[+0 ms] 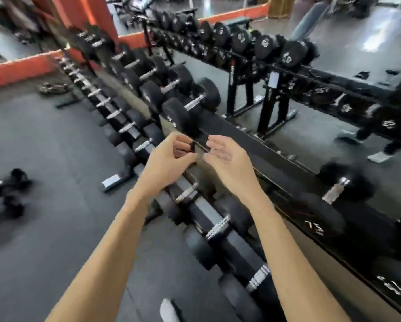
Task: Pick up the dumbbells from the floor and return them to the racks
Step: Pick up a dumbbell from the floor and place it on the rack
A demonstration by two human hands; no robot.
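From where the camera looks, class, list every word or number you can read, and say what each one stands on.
"75": white, on the end of a dumbbell on the rack's top shelf, right of the hands.
A second white number on a dumbbell end at lower right: looks like "75", too smeared to be sure.
White marks on the mirrored dumbbells: blurred and reversed, unreadable.
Label on the mirrored rack post: too blurred.
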